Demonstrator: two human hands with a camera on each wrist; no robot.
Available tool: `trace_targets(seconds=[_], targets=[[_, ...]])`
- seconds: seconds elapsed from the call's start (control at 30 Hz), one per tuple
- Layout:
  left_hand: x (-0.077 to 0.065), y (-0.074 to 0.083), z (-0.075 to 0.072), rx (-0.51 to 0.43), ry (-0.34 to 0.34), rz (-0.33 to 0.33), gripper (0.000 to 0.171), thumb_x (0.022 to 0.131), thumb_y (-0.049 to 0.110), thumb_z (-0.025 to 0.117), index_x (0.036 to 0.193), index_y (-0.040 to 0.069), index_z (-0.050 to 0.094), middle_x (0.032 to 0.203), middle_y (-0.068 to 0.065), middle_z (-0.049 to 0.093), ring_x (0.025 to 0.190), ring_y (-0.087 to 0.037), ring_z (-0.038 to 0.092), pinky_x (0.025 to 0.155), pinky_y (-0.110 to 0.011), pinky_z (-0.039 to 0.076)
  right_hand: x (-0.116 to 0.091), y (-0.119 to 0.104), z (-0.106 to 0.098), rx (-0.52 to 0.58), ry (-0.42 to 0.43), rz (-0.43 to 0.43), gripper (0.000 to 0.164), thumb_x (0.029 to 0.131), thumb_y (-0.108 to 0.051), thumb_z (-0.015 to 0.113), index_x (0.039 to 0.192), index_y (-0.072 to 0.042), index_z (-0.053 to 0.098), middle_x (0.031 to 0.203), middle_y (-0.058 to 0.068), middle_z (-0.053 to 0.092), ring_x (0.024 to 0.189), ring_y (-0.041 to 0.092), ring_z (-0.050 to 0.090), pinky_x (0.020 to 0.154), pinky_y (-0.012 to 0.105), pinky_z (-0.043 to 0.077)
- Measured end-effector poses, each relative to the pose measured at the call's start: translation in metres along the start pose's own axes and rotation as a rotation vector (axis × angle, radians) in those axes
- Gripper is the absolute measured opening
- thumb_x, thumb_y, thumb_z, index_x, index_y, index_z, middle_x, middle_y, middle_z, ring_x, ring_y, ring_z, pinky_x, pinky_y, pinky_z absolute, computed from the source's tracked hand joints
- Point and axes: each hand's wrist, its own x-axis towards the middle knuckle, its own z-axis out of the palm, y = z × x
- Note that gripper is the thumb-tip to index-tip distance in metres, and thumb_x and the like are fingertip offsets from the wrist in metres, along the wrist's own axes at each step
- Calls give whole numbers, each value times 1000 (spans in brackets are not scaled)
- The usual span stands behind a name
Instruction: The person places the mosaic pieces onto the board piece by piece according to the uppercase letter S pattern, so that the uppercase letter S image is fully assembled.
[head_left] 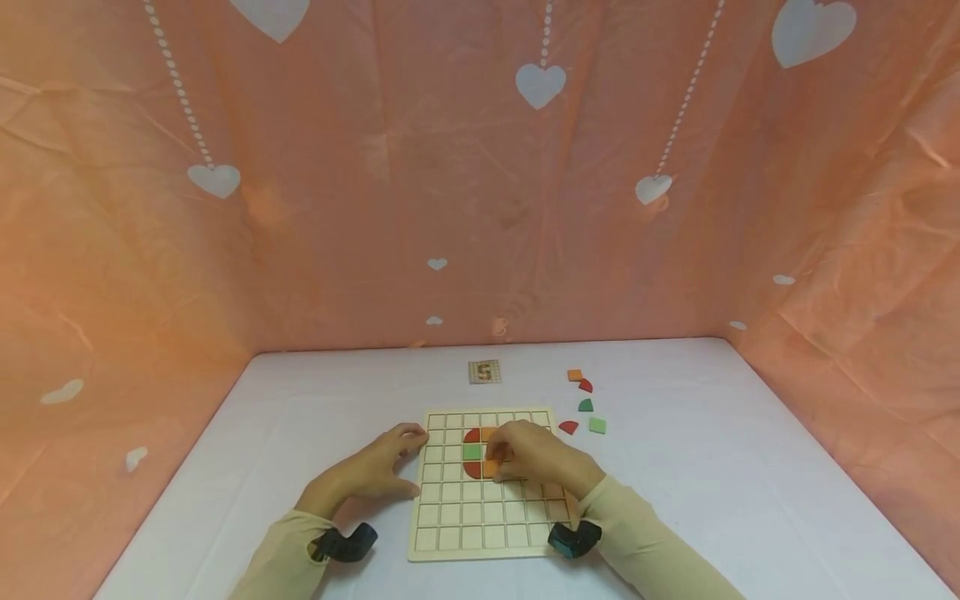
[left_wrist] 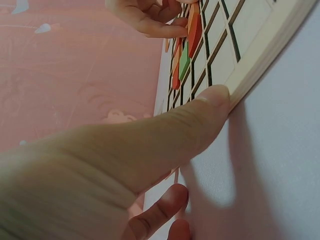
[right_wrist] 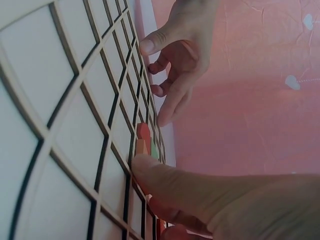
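A pale wooden grid board lies on the white table. On it, a red rounded piece, a light green square and another red rounded piece form a column. Beside them sit an orange square and a lower orange tile. My right hand pinches this lower tile; its thumb lies against the orange piece in the right wrist view. Along the board's left edge, my left hand rests with thumb and fingers spread apart, the thumb touching the rim.
Behind the board lies a small pattern card. To the right are loose pieces: an orange square, a red piece, a dark green piece, another red piece and a light green square. Orange-pink cloth walls surround the table.
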Motion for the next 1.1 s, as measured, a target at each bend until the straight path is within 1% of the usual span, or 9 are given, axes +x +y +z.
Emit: trace_targets(seconds=[0.07,0.23,0.4,0.5,0.57,0.73,0.8,1.0,1.1], targets=[[0,0,0,0,-1,-2,82,78,15,85,148,-3,47,157,-20,38,148,-46,32,122,-62,29,0,0,0,-2,-1,10,17,82,-19,83,97,-15,75,94,-7,71,86,7,58,78,24,53],[2,1,-1,-4,8,-1,81,78,14,85,148,-3,47,157,-20,38,149,-45,31,122,-61,29,1,0,-3,19,-8,-4,19,81,-19,84,97,-14,74,92,-7,71,84,8,58,78,24,53],[0,0,0,-8,-1,-1,82,78,16,86,148,-3,47,157,-19,38,148,-46,32,121,-62,29,0,0,-5,36,-15,-11,26,82,-21,84,105,-12,74,94,-5,71,84,10,58,76,24,52],[-1,-1,0,-15,-8,5,83,77,16,86,148,-4,47,157,-20,38,148,-47,31,121,-63,27,-1,1,-8,46,11,-15,26,85,-20,81,109,-10,74,97,-3,71,85,10,58,76,24,52],[-1,-1,-1,-13,-9,13,83,77,16,86,147,-5,46,156,-20,38,148,-48,31,121,-63,27,-1,2,-12,53,31,-21,26,87,-19,79,111,-9,74,96,-2,71,84,10,57,74,24,51],[1,2,-4,2,9,9,82,78,16,85,148,-4,46,157,-19,39,149,-45,32,122,-61,28,-2,8,-28,84,86,-32,27,88,-19,78,111,-6,73,91,1,68,72,10,52,65,22,46],[2,2,-4,1,9,2,82,78,16,85,148,-3,46,157,-19,38,149,-45,32,122,-61,29,-2,11,-34,90,104,-28,27,89,-18,78,111,-5,72,91,1,68,69,10,51,63,22,45],[2,2,-1,2,-1,-11,82,77,15,86,147,-3,47,157,-19,38,148,-46,32,122,-61,29,-6,21,-43,103,129,28,30,93,-22,73,115,-2,71,94,1,68,76,10,55,66,22,48],[2,1,1,3,2,-13,82,77,14,86,147,-3,48,157,-19,39,148,-45,32,122,-60,29,-6,30,-45,117,158,45,31,94,-23,72,115,-1,71,94,3,69,75,10,57,64,22,48]])
